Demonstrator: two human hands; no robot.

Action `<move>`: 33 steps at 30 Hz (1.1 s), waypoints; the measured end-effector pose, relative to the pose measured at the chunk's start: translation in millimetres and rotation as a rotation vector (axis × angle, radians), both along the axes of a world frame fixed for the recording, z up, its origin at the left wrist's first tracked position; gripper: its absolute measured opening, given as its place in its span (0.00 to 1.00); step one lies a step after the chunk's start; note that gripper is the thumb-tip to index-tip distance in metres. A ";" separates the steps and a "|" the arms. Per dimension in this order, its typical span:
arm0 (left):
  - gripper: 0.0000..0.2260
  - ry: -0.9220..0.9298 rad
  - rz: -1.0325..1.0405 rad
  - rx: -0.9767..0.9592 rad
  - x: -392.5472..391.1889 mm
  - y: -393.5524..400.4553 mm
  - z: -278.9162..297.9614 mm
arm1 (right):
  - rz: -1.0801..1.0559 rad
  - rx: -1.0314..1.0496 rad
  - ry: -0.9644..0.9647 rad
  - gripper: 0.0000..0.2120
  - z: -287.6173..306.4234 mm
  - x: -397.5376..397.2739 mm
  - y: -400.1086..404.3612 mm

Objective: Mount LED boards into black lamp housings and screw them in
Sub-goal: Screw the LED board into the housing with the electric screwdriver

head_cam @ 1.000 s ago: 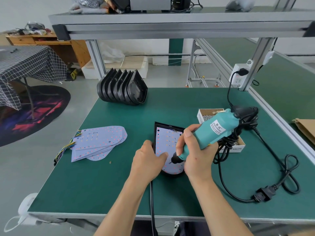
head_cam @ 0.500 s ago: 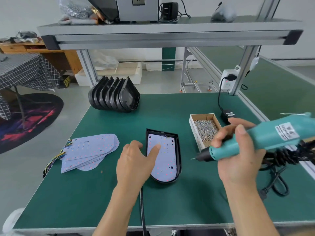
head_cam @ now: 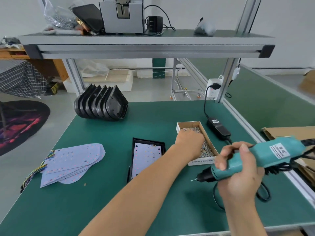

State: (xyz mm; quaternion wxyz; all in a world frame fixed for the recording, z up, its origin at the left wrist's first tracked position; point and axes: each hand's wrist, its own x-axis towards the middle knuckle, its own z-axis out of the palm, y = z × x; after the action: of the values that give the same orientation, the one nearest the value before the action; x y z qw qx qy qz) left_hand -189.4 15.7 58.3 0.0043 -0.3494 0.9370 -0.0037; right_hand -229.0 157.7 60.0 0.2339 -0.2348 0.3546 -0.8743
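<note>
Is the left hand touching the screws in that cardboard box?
Touching: in the head view the left hand reaches into the box, fingers buried in the screws.

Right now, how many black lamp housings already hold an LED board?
1: the flat black lamp housing at the table's centre holds a white LED board. The upright black housing stack behind looks empty; inner ones are hidden.

Left forearm [head_cam: 150,183] crosses the flat black lamp housing [head_cam: 134,160], blocking approach from the near side; green mat [head_cam: 105,210] lies open leftward; the cardboard screw box [head_cam: 207,133] appears mostly hand-covered.
</note>
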 end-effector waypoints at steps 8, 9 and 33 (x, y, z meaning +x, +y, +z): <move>0.15 -0.076 -0.067 -0.004 -6.6 -9.7 -16.4 | -0.010 0.017 -0.004 0.06 -3.1 -3.0 2.0; 0.14 -0.077 -0.065 -0.002 -6.8 -10.2 -17.1 | -0.012 0.019 -0.005 0.06 -3.3 -2.3 1.7; 0.06 1.364 0.271 1.032 165.1 59.6 -20.1 | 0.171 -0.117 -0.122 0.11 34.5 27.6 -14.6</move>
State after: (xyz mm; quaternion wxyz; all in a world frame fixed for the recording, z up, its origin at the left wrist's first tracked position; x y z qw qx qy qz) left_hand -24.3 75.3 38.2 -0.4002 -0.3385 0.5698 0.6329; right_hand -201.4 143.1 94.5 0.3144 -0.2237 0.2668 -0.8831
